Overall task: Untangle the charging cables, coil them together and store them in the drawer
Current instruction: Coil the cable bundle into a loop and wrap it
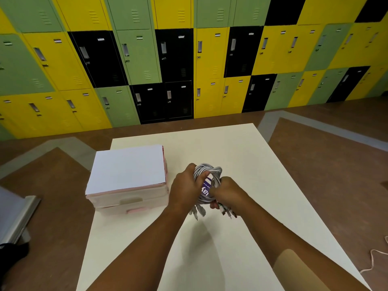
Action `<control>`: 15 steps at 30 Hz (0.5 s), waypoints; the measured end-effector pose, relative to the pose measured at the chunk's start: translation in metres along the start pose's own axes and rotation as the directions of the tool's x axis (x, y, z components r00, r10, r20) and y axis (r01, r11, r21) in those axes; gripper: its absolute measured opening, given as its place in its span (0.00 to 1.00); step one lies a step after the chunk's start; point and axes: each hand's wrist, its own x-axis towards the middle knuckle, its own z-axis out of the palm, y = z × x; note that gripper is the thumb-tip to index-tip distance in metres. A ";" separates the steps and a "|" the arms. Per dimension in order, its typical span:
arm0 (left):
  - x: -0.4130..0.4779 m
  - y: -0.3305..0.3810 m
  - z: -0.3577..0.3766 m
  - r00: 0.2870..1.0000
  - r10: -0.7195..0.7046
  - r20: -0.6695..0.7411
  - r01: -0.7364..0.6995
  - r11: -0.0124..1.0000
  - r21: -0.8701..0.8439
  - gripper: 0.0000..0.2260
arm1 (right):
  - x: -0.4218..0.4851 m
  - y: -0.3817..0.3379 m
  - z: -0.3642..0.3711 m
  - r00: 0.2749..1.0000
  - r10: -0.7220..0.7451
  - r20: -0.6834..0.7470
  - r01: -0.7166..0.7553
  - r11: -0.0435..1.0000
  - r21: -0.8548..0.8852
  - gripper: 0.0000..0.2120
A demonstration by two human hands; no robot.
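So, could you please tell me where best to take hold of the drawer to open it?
Probably the pink tab on the lowest drawer's front, from the near side: it seems to jut from the closed drawer box, an edge for fingers to hook. The left hand and right hand both hold the cable coil, so the left, nearer, must let go first.

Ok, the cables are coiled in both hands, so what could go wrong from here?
The left hand and right hand both grip the cable coil, and the drawer unit looks closed: freeing a hand to open it may let loops spring apart. The plug ends dangling below could snag on the drawer edge or retangle.
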 end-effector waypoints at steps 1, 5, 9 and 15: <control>-0.002 0.000 0.002 1.000 0.001 -0.013 -0.001 0.999 0.043 0.16 | 0.000 -0.001 0.003 1.000 0.018 -0.003 -0.018 0.997 -0.074 0.09; -0.008 0.003 0.009 0.999 0.007 -0.052 0.003 0.982 0.190 0.18 | -0.004 -0.007 0.013 0.991 0.048 -0.124 -0.086 0.941 -0.328 0.15; -0.002 0.004 0.009 0.997 -0.015 -0.070 0.032 0.968 0.249 0.18 | -0.005 -0.003 0.023 0.967 -0.108 -0.232 -0.017 0.879 -0.477 0.32; 0.005 0.001 0.001 0.992 -0.079 -0.098 0.105 0.950 0.293 0.18 | -0.007 0.001 0.030 0.928 -0.249 -0.276 0.093 0.874 -0.476 0.24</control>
